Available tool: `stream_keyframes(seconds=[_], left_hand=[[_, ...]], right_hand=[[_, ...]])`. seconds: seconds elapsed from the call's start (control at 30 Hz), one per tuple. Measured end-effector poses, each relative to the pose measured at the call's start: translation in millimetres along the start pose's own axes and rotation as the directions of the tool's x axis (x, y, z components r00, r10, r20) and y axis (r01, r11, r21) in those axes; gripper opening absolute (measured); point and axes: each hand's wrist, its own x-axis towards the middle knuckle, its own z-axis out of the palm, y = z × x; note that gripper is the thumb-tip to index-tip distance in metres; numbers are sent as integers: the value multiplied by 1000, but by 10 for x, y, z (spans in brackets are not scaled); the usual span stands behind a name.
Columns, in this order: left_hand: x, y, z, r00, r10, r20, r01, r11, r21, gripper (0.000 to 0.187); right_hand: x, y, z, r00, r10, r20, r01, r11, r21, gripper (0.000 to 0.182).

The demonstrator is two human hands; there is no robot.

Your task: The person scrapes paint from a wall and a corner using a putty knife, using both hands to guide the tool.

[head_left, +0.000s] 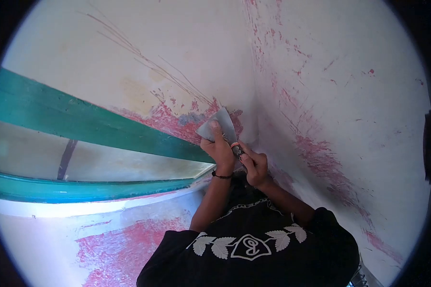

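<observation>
A scraper with a wide grey metal blade lies against the wall near the corner, on a patch of red and grey marks. My left hand presses on the blade, its thumb or a finger stretched over the metal; a dark bracelet circles the wrist. My right hand is wrapped round the scraper's dark handle, which has an orange band. The blade's edge touches the wall among the red marks.
A green frame with a recessed pale panel and a lower teal ledge runs along the left. The right wall carries scratched red streaks and meets the left wall in a corner. More red covers the wall below the ledge.
</observation>
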Motion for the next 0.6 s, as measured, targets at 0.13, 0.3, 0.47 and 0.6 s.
stream_keyframes(seconds=[0.13, 0.3, 0.47, 0.6], left_hand=[[-123, 28, 38, 985, -170, 32, 173, 981, -89, 31], [-30, 486, 269, 985, -133, 114, 140, 988, -60, 34], [0, 657, 397, 990, -52, 128, 71, 987, -145, 37], [-115, 58, 60, 997, -52, 60, 55, 997, -45, 34]], right_hand=[[61, -63, -67, 999, 19, 27, -19, 1000, 13, 44], [279, -278, -97, 987, 117, 109, -135, 975, 176, 45], [409, -326, -105, 994, 34, 107, -46, 993, 108, 46], [75, 11, -85, 989, 123, 83, -135, 977, 164, 46]])
